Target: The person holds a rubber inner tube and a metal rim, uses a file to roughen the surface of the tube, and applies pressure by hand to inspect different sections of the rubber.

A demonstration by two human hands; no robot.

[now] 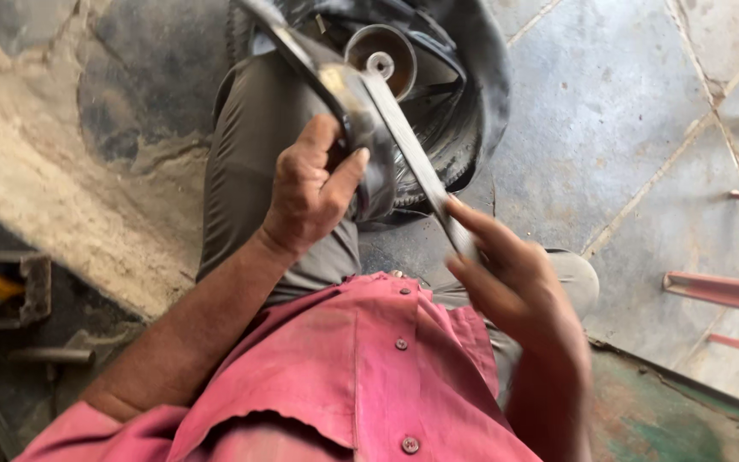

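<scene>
Gripping flat, dull metal strip (pixel 412 154).

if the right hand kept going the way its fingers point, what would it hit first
Probably the flat metal bar that the right hand already pinches; along it lies the round metal disc above the tyre. Depth is unclear.

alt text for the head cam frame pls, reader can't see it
A person in a pink shirt holds a curved metal part in the left hand and a flat metal bar in the right hand, above a tyre on a stone floor.
</scene>
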